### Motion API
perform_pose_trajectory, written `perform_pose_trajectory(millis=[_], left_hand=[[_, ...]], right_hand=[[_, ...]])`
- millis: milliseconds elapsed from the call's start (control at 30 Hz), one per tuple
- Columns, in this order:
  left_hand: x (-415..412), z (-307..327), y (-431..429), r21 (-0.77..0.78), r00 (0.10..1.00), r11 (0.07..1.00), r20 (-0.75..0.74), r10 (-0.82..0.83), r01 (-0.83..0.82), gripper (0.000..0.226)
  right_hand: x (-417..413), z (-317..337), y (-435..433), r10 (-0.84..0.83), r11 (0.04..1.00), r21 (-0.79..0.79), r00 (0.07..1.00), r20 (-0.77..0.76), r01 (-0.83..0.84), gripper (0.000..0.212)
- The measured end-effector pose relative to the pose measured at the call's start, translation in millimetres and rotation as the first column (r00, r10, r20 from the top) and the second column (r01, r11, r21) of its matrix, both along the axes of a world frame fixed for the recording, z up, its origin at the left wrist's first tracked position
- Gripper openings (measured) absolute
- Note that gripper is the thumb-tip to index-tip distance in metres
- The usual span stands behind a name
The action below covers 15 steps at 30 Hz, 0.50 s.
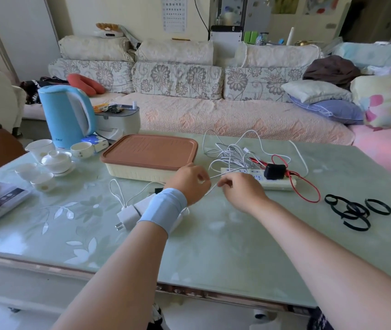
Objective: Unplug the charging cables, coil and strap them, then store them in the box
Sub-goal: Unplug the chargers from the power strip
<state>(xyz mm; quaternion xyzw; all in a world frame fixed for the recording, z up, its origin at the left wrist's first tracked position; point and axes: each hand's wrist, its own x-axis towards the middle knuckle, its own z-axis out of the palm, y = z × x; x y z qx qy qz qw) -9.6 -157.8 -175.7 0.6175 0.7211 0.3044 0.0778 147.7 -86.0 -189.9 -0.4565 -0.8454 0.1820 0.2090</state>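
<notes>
White charging cable runs between my left hand and right hand, both pinching it beside the power strip toward the far edge of the tabletop, probably to draw it free of the tangle. Black straps by the right edge and the lidded box lie within reach.

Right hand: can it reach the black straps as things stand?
Probably yes: the black straps lie on the table right of the right hand, with nothing between. It is pinching a white cable, though.

box left of power strip, straps far right
</notes>
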Motion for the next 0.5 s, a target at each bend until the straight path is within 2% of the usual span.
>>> perform_pose_trajectory(millis=[100, 300, 400, 500], left_hand=[[36, -3, 25, 0.046, 0.995, 0.993, -0.002, -0.104, 0.104, 0.017], [84, -19, 84, 0.006, 0.972, 0.978, -0.113, -0.207, 0.209, 0.032], [91, -29, 109, 0.003, 0.972, 0.984, -0.156, -0.178, 0.180, 0.037], [92, -42, 126, -0.031, 0.961, 0.987, -0.223, -0.161, 0.158, 0.041]], right_hand=[[24, 2, 25, -0.065, 0.980, 0.189, 0.998, 0.025, 0.059, 0.029], [67, -18, 83, -0.204, 0.910, 0.389, 0.971, 0.126, 0.141, 0.029], [79, -22, 106, -0.242, 0.889, 0.437, 0.949, 0.201, 0.134, 0.035], [85, -28, 123, -0.222, 0.918, 0.382, 0.935, 0.278, 0.105, 0.042]])
